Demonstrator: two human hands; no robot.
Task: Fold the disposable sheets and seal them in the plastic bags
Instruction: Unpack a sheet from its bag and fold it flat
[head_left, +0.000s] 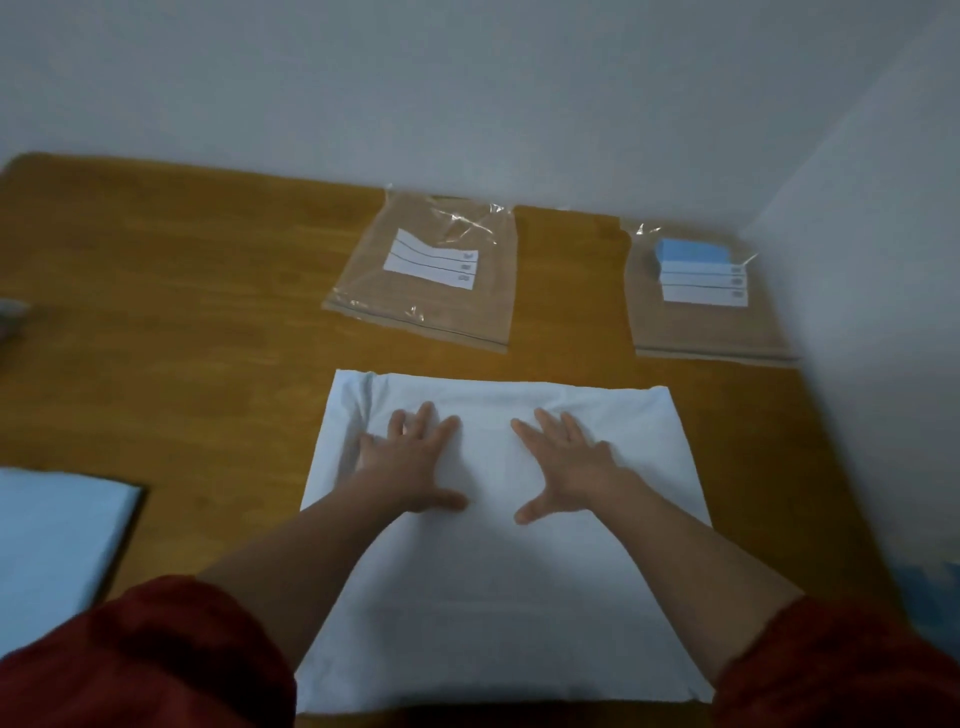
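Beyond left hand (410, 462) and right hand (571, 465), splayed on sheet (493, 597), bag (711, 327) holds blue bundle (691, 252).

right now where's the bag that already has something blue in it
In the head view, the filled bag lies at the far right of the table, by the wall, right of the empty bag and beyond the white sheet.

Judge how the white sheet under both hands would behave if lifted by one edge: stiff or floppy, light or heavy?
The white sheet would probably droop limply: it wrinkles beside the left hand. It looks thin, so likely light. Pushed, it might slide on the smooth wooden table unless the right hand presses it.
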